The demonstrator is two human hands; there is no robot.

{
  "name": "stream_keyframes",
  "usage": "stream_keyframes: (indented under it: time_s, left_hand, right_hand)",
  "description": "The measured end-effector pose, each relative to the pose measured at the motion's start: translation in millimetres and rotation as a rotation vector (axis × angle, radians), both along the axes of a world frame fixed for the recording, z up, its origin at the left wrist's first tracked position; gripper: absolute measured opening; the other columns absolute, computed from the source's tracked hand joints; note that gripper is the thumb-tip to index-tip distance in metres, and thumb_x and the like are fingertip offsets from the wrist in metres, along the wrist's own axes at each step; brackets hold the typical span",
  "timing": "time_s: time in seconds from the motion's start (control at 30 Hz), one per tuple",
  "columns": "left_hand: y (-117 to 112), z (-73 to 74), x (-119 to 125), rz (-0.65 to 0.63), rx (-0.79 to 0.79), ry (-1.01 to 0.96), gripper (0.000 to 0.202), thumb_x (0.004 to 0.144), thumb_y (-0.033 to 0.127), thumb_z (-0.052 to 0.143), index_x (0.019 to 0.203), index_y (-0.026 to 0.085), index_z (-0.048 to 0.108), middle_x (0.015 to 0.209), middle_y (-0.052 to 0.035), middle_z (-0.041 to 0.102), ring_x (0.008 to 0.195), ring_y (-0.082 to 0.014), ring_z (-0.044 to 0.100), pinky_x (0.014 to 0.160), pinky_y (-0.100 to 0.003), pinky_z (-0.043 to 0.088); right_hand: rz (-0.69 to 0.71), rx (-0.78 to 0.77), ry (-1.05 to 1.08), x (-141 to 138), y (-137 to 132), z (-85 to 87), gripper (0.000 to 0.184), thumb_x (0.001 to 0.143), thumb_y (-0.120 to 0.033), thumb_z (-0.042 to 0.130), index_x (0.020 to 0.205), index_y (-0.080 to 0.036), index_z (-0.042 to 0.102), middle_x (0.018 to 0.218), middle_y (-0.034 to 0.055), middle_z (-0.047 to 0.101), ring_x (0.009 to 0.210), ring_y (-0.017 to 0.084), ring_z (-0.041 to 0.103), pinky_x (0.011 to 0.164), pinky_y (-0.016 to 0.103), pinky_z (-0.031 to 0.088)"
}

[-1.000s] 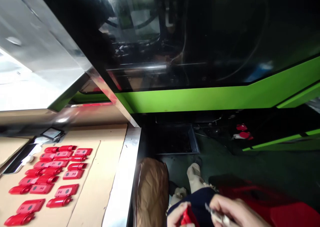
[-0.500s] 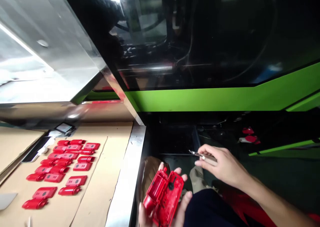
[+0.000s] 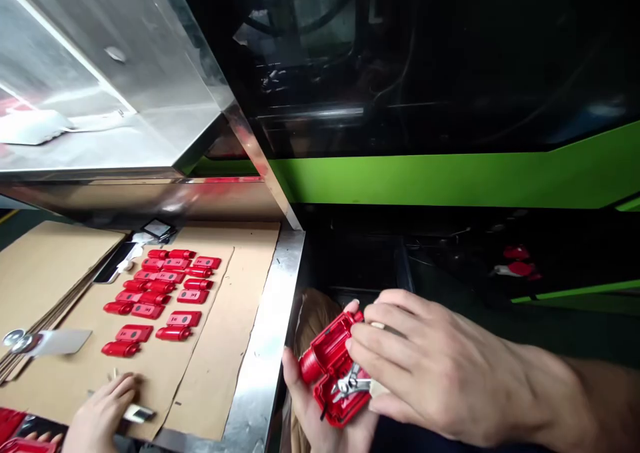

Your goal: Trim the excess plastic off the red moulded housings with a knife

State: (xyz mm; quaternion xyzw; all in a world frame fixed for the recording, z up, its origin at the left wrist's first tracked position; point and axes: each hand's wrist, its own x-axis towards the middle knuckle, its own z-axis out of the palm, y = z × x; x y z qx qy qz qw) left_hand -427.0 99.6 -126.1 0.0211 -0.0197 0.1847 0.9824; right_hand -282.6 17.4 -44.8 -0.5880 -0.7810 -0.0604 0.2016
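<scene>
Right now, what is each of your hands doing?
Left hand: closed, holding the red plastic part.
Right hand: closed on small metal cutters, pressed against that part.

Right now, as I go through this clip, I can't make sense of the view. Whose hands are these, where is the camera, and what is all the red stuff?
The camera sits on the person's head and looks down at their hands. The left hand cradles a red plastic part from below. The right hand covers it from above and presses a small metal cutter against it. Behind them runs a big machine with a green band and a dark window.

To the left is a steel-edged table covered with cardboard. On it lie rows of small red pieces. The hand at the bottom left belongs to a second person; it rests on the cardboard beside a small metal tool.
</scene>
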Motion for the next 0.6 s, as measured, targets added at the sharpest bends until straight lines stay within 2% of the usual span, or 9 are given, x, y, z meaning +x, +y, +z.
stream_keyframes:
  time_s: [0.07, 0.17, 0.33, 0.47, 0.6]
  left_hand:
    - [-0.7, 4.6, -0.8, -0.011, -0.017, -0.031, 0.071, 0.100, 0.061, 0.036, 0.134, 0.003, 0.058, 0.130, -0.0194, 0.064, 0.125, -0.0190, 0.059, 0.107, -0.024, 0.042]
    - [-2.0, 9.6, -1.6, 0.007, -0.050, -0.038, 0.065, 0.102, 0.055, 0.037, 0.131, 0.000, 0.059, 0.127, -0.0211, 0.066, 0.122, -0.0178, 0.061, 0.107, -0.024, 0.042]
    - [-2.8, 12.4, -4.8, -0.014, -0.036, 0.029, 0.063, 0.101, 0.055, 0.038, 0.124, 0.004, 0.066, 0.121, -0.0138, 0.071, 0.125, -0.0179, 0.059, 0.111, -0.022, 0.039]
    - [-2.5, 8.8, -8.6, -0.036, 0.004, 0.156, 0.059, 0.098, 0.059, 0.042, 0.112, 0.011, 0.074, 0.124, -0.0121, 0.069, 0.133, -0.0239, 0.052, 0.118, -0.030, 0.032]
    - [-3.6, 5.5, -9.3, -0.047, -0.051, 0.102, 0.062, 0.099, 0.059, 0.042, 0.114, 0.008, 0.072, 0.110, -0.0093, 0.075, 0.134, -0.0257, 0.051, 0.120, -0.031, 0.031]
  right_hand:
    - [0.033, -0.001, -0.027, -4.2, 4.1, -0.4, 0.019, 0.095, -0.026, 0.059, 0.102, -0.010, 0.069, 0.095, 0.0058, 0.068, 0.088, 0.023, 0.056, 0.086, 0.042, 0.043]
    - [0.059, 0.001, -0.005, -8.1, 6.9, -1.5, 0.013, 0.092, -0.019, 0.060, 0.097, -0.011, 0.069, 0.093, 0.0048, 0.067, 0.084, 0.021, 0.056, 0.082, 0.040, 0.043]
    - [0.056, 0.020, 0.006, -10.3, 6.4, -2.9, 0.014, 0.091, -0.021, 0.062, 0.098, -0.010, 0.069, 0.094, 0.0052, 0.067, 0.086, 0.022, 0.056, 0.082, 0.040, 0.042]
    - [0.049, 0.019, 0.025, -12.2, 5.0, -5.3, 0.015, 0.091, -0.020, 0.061, 0.099, -0.010, 0.069, 0.096, 0.0058, 0.068, 0.087, 0.022, 0.056, 0.082, 0.041, 0.042]
    - [0.056, 0.009, 0.035, -15.2, 3.8, -6.6, 0.016, 0.092, -0.021, 0.060, 0.100, -0.010, 0.069, 0.096, 0.0058, 0.068, 0.086, 0.023, 0.057, 0.079, 0.042, 0.042]
